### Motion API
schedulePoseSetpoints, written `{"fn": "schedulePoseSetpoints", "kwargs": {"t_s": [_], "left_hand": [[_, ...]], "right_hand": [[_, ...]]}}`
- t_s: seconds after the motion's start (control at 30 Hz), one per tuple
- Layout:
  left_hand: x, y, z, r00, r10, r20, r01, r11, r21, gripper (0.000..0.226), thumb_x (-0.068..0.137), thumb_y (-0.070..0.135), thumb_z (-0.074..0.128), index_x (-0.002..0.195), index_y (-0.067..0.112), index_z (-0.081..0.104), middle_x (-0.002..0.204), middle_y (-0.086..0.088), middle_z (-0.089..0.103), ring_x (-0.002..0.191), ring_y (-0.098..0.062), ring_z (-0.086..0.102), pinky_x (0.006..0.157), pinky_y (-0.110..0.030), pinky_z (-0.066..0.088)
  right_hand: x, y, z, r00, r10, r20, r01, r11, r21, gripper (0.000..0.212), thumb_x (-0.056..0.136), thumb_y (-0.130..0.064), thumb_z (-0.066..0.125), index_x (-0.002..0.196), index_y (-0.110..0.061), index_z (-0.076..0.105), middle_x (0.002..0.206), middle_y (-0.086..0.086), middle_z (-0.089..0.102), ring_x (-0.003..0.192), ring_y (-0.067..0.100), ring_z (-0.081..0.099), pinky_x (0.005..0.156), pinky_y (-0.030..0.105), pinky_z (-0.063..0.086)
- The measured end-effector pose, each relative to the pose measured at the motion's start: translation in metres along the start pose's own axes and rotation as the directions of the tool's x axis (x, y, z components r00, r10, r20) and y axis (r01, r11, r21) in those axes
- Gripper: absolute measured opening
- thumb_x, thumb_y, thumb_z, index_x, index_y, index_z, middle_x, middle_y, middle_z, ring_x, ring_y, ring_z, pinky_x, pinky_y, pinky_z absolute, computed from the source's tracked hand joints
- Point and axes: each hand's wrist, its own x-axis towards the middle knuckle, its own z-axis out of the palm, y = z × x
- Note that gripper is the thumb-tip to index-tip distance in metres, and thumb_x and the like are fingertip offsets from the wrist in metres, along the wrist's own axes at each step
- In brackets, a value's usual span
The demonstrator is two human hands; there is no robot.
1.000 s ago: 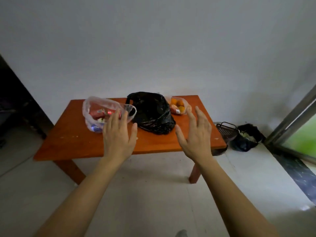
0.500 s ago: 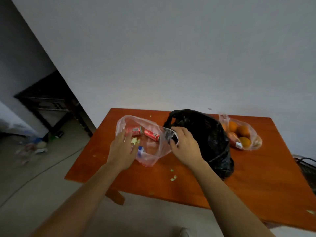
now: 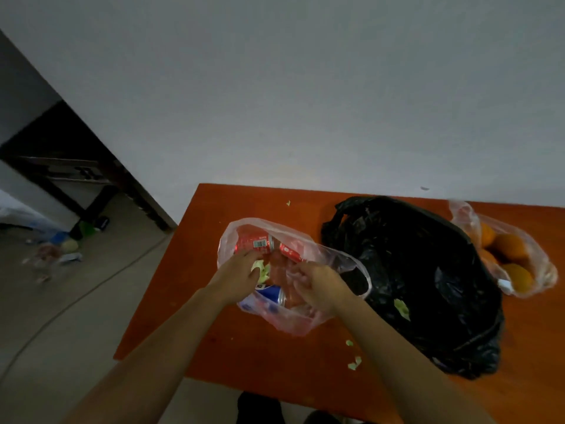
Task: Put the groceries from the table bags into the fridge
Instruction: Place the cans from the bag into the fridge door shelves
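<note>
Moved: both hands have come in closer since half a second ago. The left hand (image 3: pixel 241 276) has slid from the bag's outer side into its mouth, and the right hand (image 3: pixel 315 283) has shifted off the rim by the black bag toward the middle.
Left hand: fingers down among the cans, over a pale green scrap. Honestly can't tell if it's got hold of anything, too blurry.
Right hand: fingers curled, bunching up the plastic of the clear bag (image 3: pixel 336 258) at its opening.
Clear bag: lying on the left part of the table (image 3: pixel 260 347), mouth gaping toward the black bag.
Cans: two red cans (image 3: pixel 253 241) at the far end of the bag, one blue can (image 3: pixel 272 295) nearer, under the left wrist.
Black bag (image 3: pixel 422 270): just right of the clear bag, touching it, slumped, with a green bit on its side.
Orange bag (image 3: pixel 513 261): see-through, with oranges inside, up against the black bag at the far right.
Scraps (image 3: pixel 353 362): little green bits on the table near the front edge.
Floor: some litter (image 3: pixel 61 249) off to the left, under dark furniture (image 3: pixel 76 166).
</note>
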Motion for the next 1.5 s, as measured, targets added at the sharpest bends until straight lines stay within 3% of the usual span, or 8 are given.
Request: {"fn": "schedulePoseSetpoints", "kwargs": {"t_s": [0.17, 0.47, 0.7, 0.83, 1.03, 1.17, 1.3, 1.5], "left_hand": [[0.07, -0.04, 0.007, 0.969, 0.158, 0.189, -0.166, 0.986, 0.024, 0.032, 0.099, 0.009, 0.049, 0.128, 0.017, 0.06, 0.122, -0.003, 0.067, 0.096, -0.015, 0.064, 0.08, -0.026, 0.051], [0.097, -0.122, 0.037, 0.776, 0.183, 0.603, -0.326, 0.936, 0.135, 0.027, 0.099, 0.016, 0.049, 0.124, 0.018, 0.059, 0.11, 0.0, 0.066, 0.094, -0.016, 0.062, 0.086, -0.03, 0.053], [0.103, -0.11, 0.038, 0.92, 0.316, 0.23, -0.339, 0.938, 0.067, 0.061, 0.091, 0.018, 0.063, 0.145, 0.02, 0.035, 0.13, -0.002, 0.059, 0.096, -0.017, 0.063, 0.078, -0.03, 0.057], [0.117, -0.086, 0.044, 0.91, 0.397, 0.119, -0.415, 0.875, 0.249, 0.068, 0.087, 0.027, 0.066, 0.145, 0.017, 0.032, 0.144, -0.011, 0.044, 0.13, -0.031, 0.044, 0.108, -0.045, 0.041], [0.158, -0.072, 0.051, 0.975, 0.207, 0.08, -0.221, 0.876, 0.429, 0.053, 0.092, 0.035, 0.057, 0.136, 0.009, 0.043, 0.142, -0.024, 0.044, 0.133, -0.044, 0.037, 0.111, -0.056, 0.031], [0.172, -0.072, 0.052, 0.982, 0.165, 0.097, -0.189, 0.91, 0.368, 0.031, 0.093, 0.028, 0.059, 0.119, 0.011, 0.058, 0.124, -0.017, 0.059, 0.118, -0.039, 0.05, 0.098, -0.047, 0.036], [0.167, -0.075, 0.052, 0.984, 0.143, 0.104, -0.17, 0.924, 0.343, 0.004, 0.092, 0.011, 0.063, 0.093, 0.013, 0.06, 0.099, -0.009, 0.069, 0.09, -0.026, 0.062, 0.083, -0.039, 0.051], [0.149, -0.076, 0.045, 0.985, 0.124, 0.118, -0.151, 0.952, 0.265, 0.008, 0.094, 0.007, 0.059, 0.093, 0.014, 0.056, 0.085, -0.002, 0.061, 0.071, -0.016, 0.058, 0.061, -0.025, 0.046]], "right_hand": [[0.034, -0.016, 0.034, 0.975, 0.221, -0.028, -0.221, 0.975, -0.003, 0.026, 0.103, -0.028, 0.045, 0.127, -0.029, 0.054, 0.104, -0.003, 0.068, 0.084, 0.01, 0.066, 0.076, 0.028, 0.058], [0.063, -0.054, 0.102, 0.871, 0.438, 0.223, -0.436, 0.898, -0.06, 0.079, 0.083, -0.043, 0.071, 0.15, -0.031, 0.031, 0.153, 0.004, 0.039, 0.133, 0.033, 0.046, 0.11, 0.046, 0.039], [0.064, -0.047, 0.121, 0.845, 0.505, 0.176, -0.488, 0.863, -0.13, 0.096, 0.078, -0.043, 0.08, 0.154, -0.028, 0.023, 0.155, 0.008, 0.033, 0.134, 0.033, 0.045, 0.111, 0.047, 0.042], [0.053, -0.046, 0.123, 0.84, 0.528, 0.126, -0.518, 0.849, -0.106, 0.089, 0.074, -0.041, 0.084, 0.147, -0.021, 0.037, 0.148, 0.008, 0.041, 0.131, 0.029, 0.049, 0.11, 0.042, 0.042], [0.037, -0.04, 0.118, 0.845, 0.527, 0.091, -0.535, 0.831, 0.151, 0.064, 0.09, -0.057, 0.061, 0.145, -0.03, 0.04, 0.151, 0.01, 0.037, 0.135, 0.033, 0.04, 0.113, 0.044, 0.034], [0.037, -0.037, 0.119, 0.826, 0.551, 0.119, -0.563, 0.801, 0.202, 0.05, 0.097, -0.048, 0.053, 0.141, -0.026, 0.045, 0.146, 0.01, 0.043, 0.127, 0.029, 0.048, 0.106, 0.039, 0.039], [0.045, -0.038, 0.126, 0.833, 0.534, 0.147, -0.552, 0.818, 0.16, 0.074, 0.081, -0.059, 0.068, 0.141, -0.026, 0.04, 0.142, 0.006, 0.047, 0.128, 0.03, 0.047, 0.107, 0.042, 0.039], [0.058, -0.038, 0.132, 0.834, 0.498, 0.237, -0.52, 0.853, 0.035, 0.073, 0.066, -0.056, 0.083, 0.125, -0.022, 0.055, 0.117, 0.0, 0.063, 0.106, 0.022, 0.061, 0.087, 0.032, 0.05]]}}
